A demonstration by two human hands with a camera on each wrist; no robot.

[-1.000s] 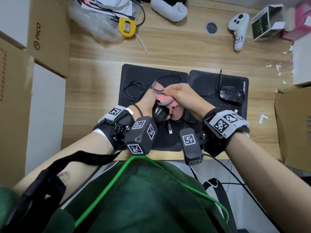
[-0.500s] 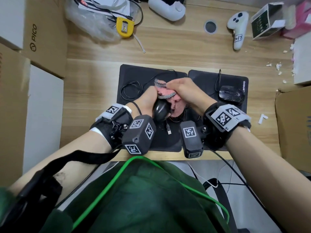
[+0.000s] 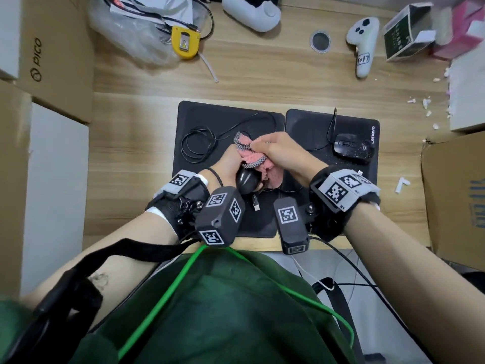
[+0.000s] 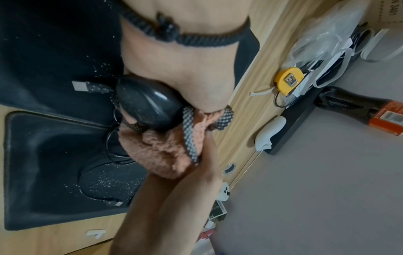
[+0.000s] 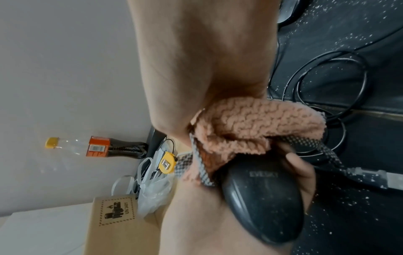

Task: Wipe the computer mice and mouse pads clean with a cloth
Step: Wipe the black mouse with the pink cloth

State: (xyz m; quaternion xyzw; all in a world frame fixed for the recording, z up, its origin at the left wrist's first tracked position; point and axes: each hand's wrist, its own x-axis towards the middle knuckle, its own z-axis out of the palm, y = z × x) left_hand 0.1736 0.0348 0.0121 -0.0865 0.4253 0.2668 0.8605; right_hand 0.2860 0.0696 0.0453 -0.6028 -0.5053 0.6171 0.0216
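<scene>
My left hand (image 3: 231, 164) grips a black corded mouse (image 3: 246, 181) and holds it lifted over the left black mouse pad (image 3: 199, 119). The mouse (image 4: 148, 105) is dusted with white specks. My right hand (image 3: 278, 151) clutches a pink cloth (image 3: 252, 157) with a checked edge and presses it on the front of that mouse (image 5: 261, 198). The cloth (image 5: 250, 124) is bunched in my palm. A second black mouse (image 3: 353, 148), speckled with crumbs, lies on the right pad (image 3: 309, 127), which reads Lenovo. The mouse's cable and its USB plug (image 3: 256, 206) lie on the left pad.
Cardboard boxes (image 3: 55, 56) stand along the left, another box (image 3: 456, 200) at the right. Beyond the pads lie a yellow tape measure (image 3: 185, 43), a plastic bag (image 3: 131, 30), two white controllers (image 3: 363, 40) and a green-and-white carton (image 3: 404, 35). White crumbs (image 3: 425, 103) dot the desk's right side.
The two hands have stayed together on the mouse over the left pad; the right hand with the cloth has shifted slightly across the mouse. Nothing else has moved.
</scene>
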